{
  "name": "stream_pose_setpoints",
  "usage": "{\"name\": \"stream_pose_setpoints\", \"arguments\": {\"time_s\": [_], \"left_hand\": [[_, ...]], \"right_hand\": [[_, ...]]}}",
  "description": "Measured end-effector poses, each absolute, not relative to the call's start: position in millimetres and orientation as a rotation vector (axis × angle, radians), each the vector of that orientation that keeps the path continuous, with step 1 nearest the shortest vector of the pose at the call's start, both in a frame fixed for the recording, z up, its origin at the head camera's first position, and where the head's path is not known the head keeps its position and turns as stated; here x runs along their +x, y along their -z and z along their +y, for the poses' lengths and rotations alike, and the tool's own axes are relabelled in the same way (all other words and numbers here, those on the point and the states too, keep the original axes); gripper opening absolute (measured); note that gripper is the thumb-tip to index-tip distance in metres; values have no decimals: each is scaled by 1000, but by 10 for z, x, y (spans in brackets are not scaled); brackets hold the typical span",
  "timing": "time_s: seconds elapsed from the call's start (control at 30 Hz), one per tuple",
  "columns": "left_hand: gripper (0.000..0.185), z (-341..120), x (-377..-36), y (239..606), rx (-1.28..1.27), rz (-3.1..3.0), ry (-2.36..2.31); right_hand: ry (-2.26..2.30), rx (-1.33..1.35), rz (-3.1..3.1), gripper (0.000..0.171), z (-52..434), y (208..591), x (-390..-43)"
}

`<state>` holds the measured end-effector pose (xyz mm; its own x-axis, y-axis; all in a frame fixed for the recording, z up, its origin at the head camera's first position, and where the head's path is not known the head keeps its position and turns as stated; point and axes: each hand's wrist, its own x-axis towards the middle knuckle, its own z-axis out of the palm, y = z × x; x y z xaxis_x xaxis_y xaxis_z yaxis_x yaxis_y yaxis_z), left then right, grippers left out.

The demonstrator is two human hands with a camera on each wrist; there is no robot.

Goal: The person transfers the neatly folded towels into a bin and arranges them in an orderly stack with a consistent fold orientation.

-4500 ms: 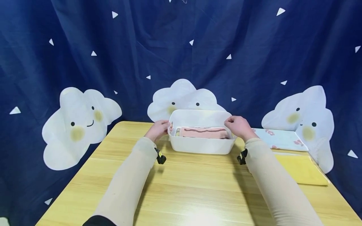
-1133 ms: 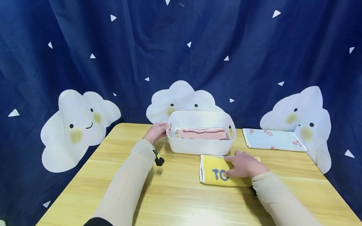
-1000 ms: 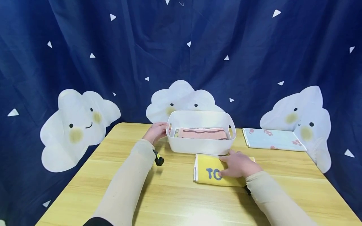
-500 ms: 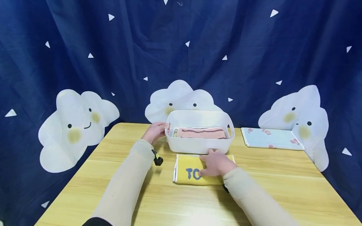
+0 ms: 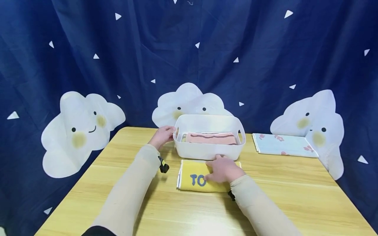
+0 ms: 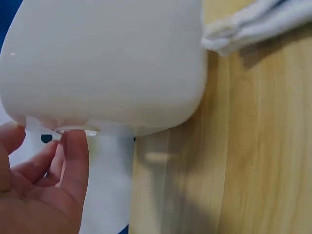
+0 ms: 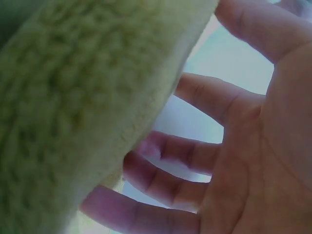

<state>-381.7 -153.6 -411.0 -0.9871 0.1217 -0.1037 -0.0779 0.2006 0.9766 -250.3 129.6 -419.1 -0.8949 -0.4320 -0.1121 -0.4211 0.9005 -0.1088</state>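
Observation:
In the head view a white plastic storage bin point(image 5: 208, 151) stands at the table's back, a folded pink towel point(image 5: 211, 139) with dark wavy stripes inside it. My left hand point(image 5: 162, 136) holds the bin's left end, fingers at the handle hole and thumb near the rim in the left wrist view. A folded yellow towel point(image 5: 193, 185) with blue letters lies just in front of the bin. My right hand point(image 5: 223, 169) rests on it with fingers spread, covering part of the lettering; the right wrist view shows the fingertips touching the terry cloth.
A folded light-blue towel point(image 5: 284, 145) with pink flowers lies at the back right of the wooden table point(image 5: 177, 213). Behind the table hangs a dark blue curtain point(image 5: 171, 42) with clouds and triangles.
My right hand has left the bin's right end and slid the yellow towel leftward from the table's right side to the front of the bin. My left hand stays at the bin.

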Motion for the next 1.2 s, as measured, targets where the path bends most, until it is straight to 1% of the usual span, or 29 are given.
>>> {"name": "stream_pose_setpoints", "arguments": {"time_s": [0.2,0.3,0.33,0.5,0.7,0.77,0.83,1.03,1.2], "left_hand": [[44,-1524,-3705,4034,93,2488,-1784],[42,-1512,-3596,4007,108,2581,-1732],[41,-1505,-3556,3995,123,2615,-1717],[31,-1481,-3299,3929,202,2819,-1555],[23,-1445,-2946,3900,292,2969,-1268],[24,-1420,-2849,3900,316,3001,-1168],[25,-1389,-2766,3913,334,3022,-1057],[38,-1259,-2593,4011,417,2988,-714],[49,-1198,-2520,4097,453,2887,-585]], "right_hand": [[359,-697,2844,54,1470,4095,-2547],[510,-751,2799,49,1598,4053,-2576],[564,-765,2792,50,1647,4043,-2584],[728,-808,2795,21,1892,4012,-2615],[764,-719,2813,18,2176,4015,-2597],[768,-674,2808,15,2248,4005,-2577],[759,-619,2801,15,2306,4007,-2557],[738,-439,2776,26,2443,4040,-2499],[722,-331,2745,36,2513,4131,-2505]]}}
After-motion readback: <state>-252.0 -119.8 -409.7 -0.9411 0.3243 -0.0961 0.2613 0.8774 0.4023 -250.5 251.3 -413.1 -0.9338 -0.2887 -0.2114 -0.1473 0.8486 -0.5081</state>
